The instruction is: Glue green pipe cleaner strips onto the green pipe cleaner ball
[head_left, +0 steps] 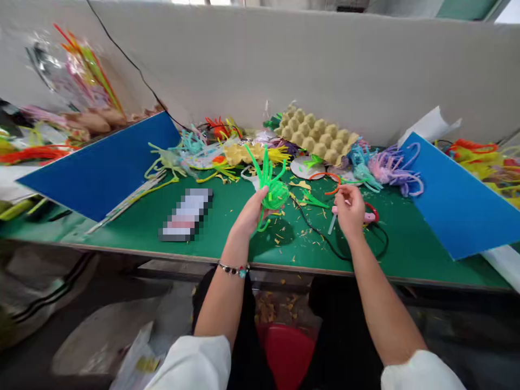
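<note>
**Green bundle in the left hand, orange stem at the right**

We hold the fuzzy green bundle (277,195) in our left hand (251,211), the fingers closed round its lower left side. The thumb lies across the near side; the round body sits just right of it, long strands rising above our grip and a curled one hanging below. It is held over the surface (406,233), its shadow falling beneath.

Our right hand (350,210) has its fingers narrowed in a pinch at the bend of the orange stem (333,176). Under that hand lies a pink tool (369,217), with a black cable (323,240) looping toward us.

The near edge passes below both hands, our forearms crossing it. Green surface shows between the left hand and the pixelated slab (187,214), and again rightward to the right blue board (467,200). Behind, the egg tray (319,132) and heaped strands crowd the far side.
</note>
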Motion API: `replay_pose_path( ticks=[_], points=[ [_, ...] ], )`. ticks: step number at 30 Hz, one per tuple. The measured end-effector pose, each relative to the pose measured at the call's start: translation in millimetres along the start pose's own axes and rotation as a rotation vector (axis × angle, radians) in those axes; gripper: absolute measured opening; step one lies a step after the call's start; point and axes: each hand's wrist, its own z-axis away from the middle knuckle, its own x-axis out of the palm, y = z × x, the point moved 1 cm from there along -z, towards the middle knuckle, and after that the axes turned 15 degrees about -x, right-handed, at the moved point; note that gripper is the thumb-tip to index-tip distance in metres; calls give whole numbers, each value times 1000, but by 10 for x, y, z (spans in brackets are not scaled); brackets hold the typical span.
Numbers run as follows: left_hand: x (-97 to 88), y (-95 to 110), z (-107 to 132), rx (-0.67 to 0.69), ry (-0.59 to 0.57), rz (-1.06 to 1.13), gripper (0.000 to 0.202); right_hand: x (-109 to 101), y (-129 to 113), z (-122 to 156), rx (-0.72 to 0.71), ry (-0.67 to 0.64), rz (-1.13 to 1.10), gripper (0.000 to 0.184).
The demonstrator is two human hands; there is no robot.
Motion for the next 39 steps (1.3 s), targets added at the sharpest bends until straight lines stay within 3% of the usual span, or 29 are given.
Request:
replay_pose_path(
  ticks=[5, 10, 14, 18, 22, 24, 26, 29, 31, 35, 39],
  points=[
    [7, -57, 40, 115, -80, -89, 46, -66, 6, -48, 84, -187, -44, 25],
    [43, -57, 125, 210, -173, -239, 55, 212, -318, 168, 22, -476, -253, 39],
    [40, -51, 135, 265, -148, -306, 59, 300, -445, 270, -28, -595, -294, 46],
    [-64, -19, 104, 327, 28, -359, 56, 143, -266, 171, -48, -544, -145, 39],
    [-301, 32, 35, 281, 180, -288, 49, -26, 15, 28, -72, -476, 243, 29],
    [-408, 61, -3, 272, 265, -252, 49, -25, 72, 2, -162, -582, 496, 34],
    [-468, 92, -15, 337, 427, -314, 48, 35, 57, 12, -258, -753, 706, 42],
    [-446, 130, 37, 516, 676, -672, 51, 151, -40, 52, -247, -950, 897, 47],
    [-388, 131, 85, 536, 749, -990, 53, 196, -108, 67, -196, -1015, 965, 46],
    [-316, 76, 109, 349, 779, -1421, 54, 193, -184, 48, -179, -1036, 996, 36],
    [-326, 9, 80, 244, 818, -1547, 64, 172, -211, 24, -166, -1047, 1010, 29]
  ],
)
